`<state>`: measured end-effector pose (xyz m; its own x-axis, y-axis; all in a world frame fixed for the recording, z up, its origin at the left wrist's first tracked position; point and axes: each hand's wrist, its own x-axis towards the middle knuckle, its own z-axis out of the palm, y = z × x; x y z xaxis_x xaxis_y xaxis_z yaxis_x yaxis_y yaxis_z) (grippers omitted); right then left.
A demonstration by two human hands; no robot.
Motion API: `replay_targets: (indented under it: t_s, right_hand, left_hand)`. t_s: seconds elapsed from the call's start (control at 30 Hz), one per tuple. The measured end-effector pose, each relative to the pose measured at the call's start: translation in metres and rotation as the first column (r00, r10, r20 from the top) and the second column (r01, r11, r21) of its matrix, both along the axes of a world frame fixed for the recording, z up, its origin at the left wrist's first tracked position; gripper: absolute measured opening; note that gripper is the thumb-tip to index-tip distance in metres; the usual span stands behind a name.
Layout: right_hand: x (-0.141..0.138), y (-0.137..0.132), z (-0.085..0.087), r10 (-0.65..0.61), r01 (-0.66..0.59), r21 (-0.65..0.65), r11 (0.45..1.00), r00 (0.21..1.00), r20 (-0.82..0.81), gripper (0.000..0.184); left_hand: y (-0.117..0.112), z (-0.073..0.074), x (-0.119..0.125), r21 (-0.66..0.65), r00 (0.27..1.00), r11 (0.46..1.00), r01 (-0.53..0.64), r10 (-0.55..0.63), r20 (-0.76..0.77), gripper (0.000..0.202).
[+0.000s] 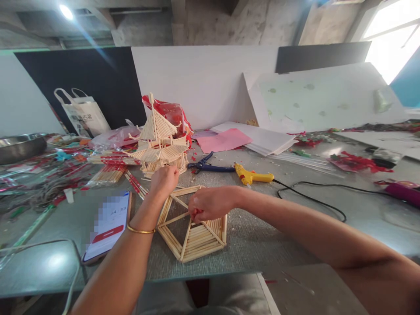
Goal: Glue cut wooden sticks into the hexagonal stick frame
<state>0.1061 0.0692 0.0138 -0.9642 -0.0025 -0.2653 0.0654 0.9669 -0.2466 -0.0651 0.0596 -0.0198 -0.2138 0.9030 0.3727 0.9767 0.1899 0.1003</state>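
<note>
Table [295, 227], grey and wide, is covered at the left with scattered stick bundles and red scraps, and white sheets are leaned against the wall behind. A finished stick pagoda [159, 139] is stood near the middle, just beyond the hands. A hexagonal stick frame [197, 238] is laid flat at the near edge of the table; its far corner is gripped by the left hand [164, 180], closed around the sticks, while its centre spokes are pinched by the right hand [210, 204], fingers curled tight. A phone [108, 225] is seen left of the frame, and a yellow glue gun [252, 176] and blue pliers [206, 165] are placed behind it
</note>
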Motion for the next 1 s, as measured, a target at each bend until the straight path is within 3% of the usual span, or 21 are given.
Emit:
replay_targets:
  t_s: [1.0]
  right_hand:
    - [-0.001, -0.001, -0.008, 0.021, -0.021, -0.018, 1.0, 1.0, -0.009, 0.017]
  left_hand:
    - [0.002, -0.006, -0.002, -0.079, 0.999, 0.996, 0.037, -0.036, 0.009, 0.022]
